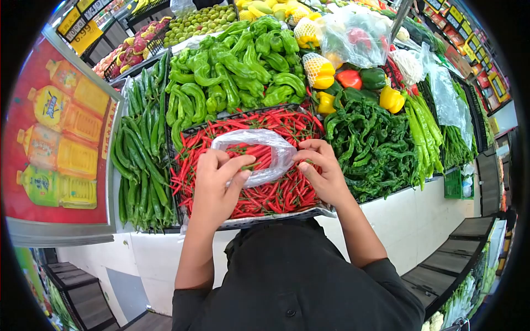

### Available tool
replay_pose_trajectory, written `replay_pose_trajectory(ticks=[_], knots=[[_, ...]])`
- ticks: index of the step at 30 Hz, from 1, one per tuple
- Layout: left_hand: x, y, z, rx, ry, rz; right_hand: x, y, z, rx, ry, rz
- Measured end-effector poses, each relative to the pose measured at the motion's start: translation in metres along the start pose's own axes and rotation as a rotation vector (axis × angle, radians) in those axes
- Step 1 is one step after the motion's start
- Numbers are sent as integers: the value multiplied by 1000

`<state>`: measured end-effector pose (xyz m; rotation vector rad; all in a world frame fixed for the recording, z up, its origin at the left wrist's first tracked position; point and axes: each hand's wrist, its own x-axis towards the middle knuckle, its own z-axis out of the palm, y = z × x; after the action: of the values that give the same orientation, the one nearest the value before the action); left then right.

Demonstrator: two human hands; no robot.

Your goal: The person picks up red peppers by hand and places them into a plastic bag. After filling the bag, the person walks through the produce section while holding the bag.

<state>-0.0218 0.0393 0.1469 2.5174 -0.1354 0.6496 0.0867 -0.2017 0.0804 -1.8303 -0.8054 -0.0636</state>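
Note:
A clear plastic bag (pixel 284 148) with its mouth spread wide lies over a crate of thin red chili peppers (pixel 276 194). At the left side of its mouth, my left hand (pixel 221 179) has curled fingers on the bag, thumb and forefinger near each other. A small green stem end shows by those fingertips. My right hand (pixel 326 171) pinches the right rim of the bag between thumb and fingers. Red chilies show through the ring of the bag's mouth.
Long green peppers (pixel 146 149) lie left of the crate, light green peppers (pixel 232 71) behind it, dark wrinkled peppers (pixel 372 146) to the right. Yellow bell peppers (pixel 392 99) and another plastic bag (pixel 356 36) sit farther back. A drinks poster panel (pixel 107 143) stands at left.

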Motion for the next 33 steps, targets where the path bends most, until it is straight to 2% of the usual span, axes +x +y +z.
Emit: replay_pose_trajectory(ticks=[3,7,8,11,12,15,17,20,23,26,28,30,31,32,33], knots=[[12,-3,11,-255,-26,-136,-3,7,5,166,-37,100],[12,-12,34,-301,-106,-215,-6,11,9,152,-51,139],[12,-12,35,-222,-161,-220,-7,12,11,197,-56,160],[11,-25,48,-174,-203,-109,-6,14,16,257,-76,162],[11,-28,51,-177,-198,-91,-5,15,20,235,-63,101],[14,-35,62,-157,-183,-28,-3,8,18,309,-207,278],[14,-40,66,-105,-180,22,-2,8,20,325,-188,258],[11,-40,62,151,-304,110,-1,5,18,382,-187,287],[11,-27,49,153,-266,52,-3,6,17,405,-167,287],[1,-38,35,30,-94,81,-3,8,18,416,-138,266],[-13,-37,31,71,140,-19,-2,4,16,445,-126,268],[-29,-46,29,128,312,-136,0,2,12,308,-57,151],[-37,-50,31,20,273,-293,1,3,11,241,-26,90],[-46,-54,34,-88,234,-452,4,3,9,66,61,-25],[-55,-57,36,-199,195,-609,7,-3,3,-105,122,-50]])
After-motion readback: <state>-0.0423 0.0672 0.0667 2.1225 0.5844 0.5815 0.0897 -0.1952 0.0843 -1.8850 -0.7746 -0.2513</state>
